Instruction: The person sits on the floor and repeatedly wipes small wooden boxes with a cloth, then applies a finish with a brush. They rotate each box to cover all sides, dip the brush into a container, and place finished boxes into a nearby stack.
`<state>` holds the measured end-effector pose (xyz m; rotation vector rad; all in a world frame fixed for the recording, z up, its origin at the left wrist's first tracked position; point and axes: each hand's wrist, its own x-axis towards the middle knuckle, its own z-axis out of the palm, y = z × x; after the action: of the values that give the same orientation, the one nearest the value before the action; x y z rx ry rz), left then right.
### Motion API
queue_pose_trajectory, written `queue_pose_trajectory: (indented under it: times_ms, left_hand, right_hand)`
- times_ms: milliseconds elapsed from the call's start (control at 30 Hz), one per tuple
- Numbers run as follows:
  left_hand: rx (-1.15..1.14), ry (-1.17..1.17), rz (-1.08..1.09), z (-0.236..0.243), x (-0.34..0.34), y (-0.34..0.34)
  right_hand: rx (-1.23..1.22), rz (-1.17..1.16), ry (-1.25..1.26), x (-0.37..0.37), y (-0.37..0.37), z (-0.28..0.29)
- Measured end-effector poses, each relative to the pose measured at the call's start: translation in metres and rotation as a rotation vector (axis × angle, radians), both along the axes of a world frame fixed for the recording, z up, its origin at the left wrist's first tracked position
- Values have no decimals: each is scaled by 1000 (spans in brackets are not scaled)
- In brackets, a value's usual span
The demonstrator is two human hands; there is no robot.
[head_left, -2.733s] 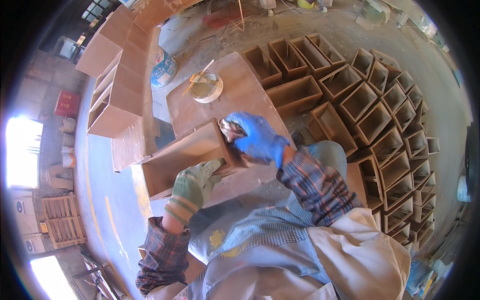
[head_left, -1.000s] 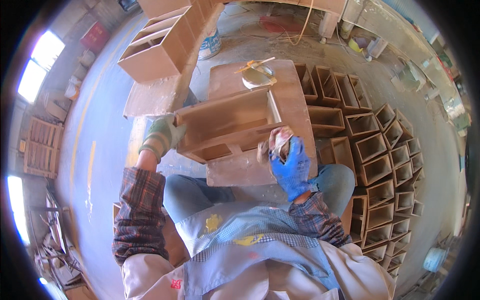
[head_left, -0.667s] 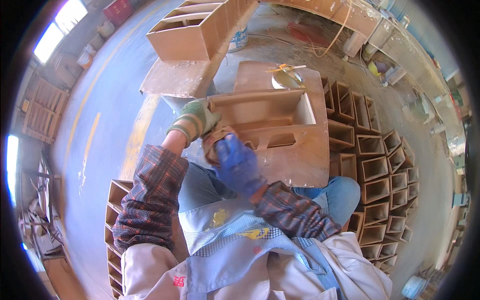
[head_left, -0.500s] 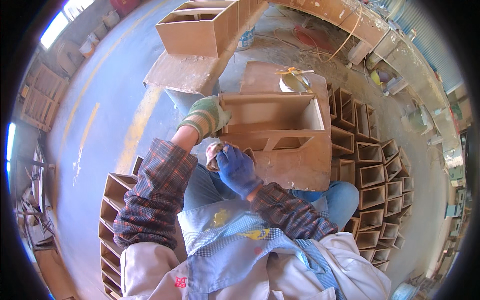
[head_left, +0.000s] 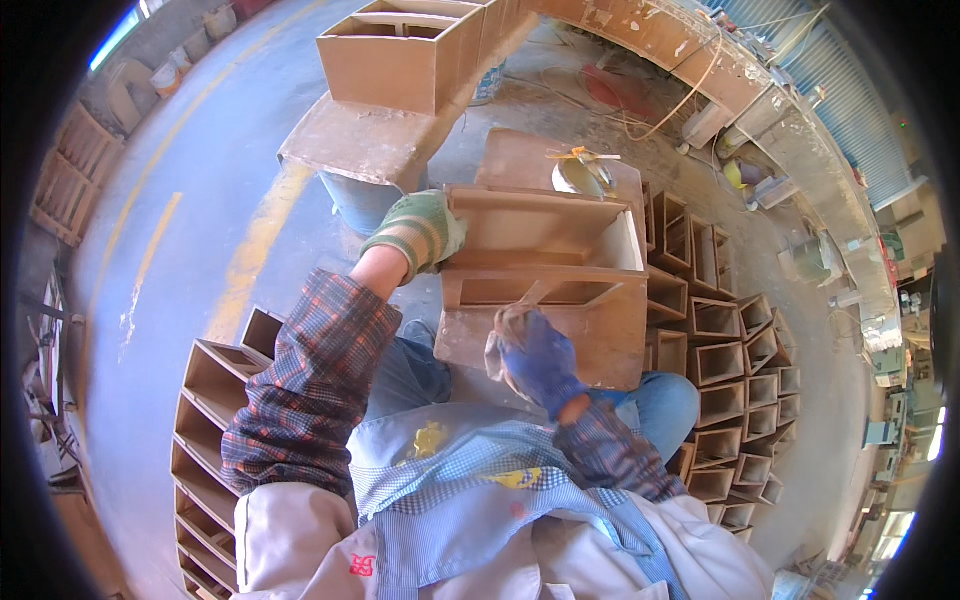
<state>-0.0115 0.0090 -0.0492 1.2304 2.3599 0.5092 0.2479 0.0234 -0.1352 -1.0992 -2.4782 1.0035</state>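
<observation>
A brown, open-topped wooden box (head_left: 545, 272) with a divided front frame lies on a worn brown board (head_left: 480, 335) before me. My left hand (head_left: 415, 232), in a green striped knit glove, is closed round the box's left end. My right hand (head_left: 543, 362), in a blue glove, is closed on a crumpled, stained rag (head_left: 497, 352). The rag is in front of the box's near side, over the board; I cannot tell whether it touches the wood. On the board behind the box stands a round tub (head_left: 578, 180) with an orange-handled tool across its rim.
Several similar boxes (head_left: 716, 402) are stacked at my right, and more (head_left: 205, 440) stand at my left. Another brown box (head_left: 380, 72) sits on a board-topped stand (head_left: 350, 140) at the far left. A long workbench (head_left: 790, 150) with a hose curves round the far right.
My right hand has moved right with the rag, from near the box's left front corner to before its middle. My left hand keeps its hold; the view has shifted slightly.
</observation>
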Motion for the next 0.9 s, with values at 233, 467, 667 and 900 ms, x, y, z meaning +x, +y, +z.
queue_pose_trajectory:
  times_ms: [233,467,667,900]
  left_hand:
    - [157,257,-67,-6,5,-7]
    - [10,-182,80,25,2,-34]
    - [743,-717,68,-13,122,-150]
    - [1234,-1118,521,-60,100,-179]
  right_hand:
    - [176,-251,307,19,37,42]
    - [41,-221,425,80,35,62]
    - [-1048,94,565,36,-35,84]
    - [-1201,351,347,-15,-34,110]
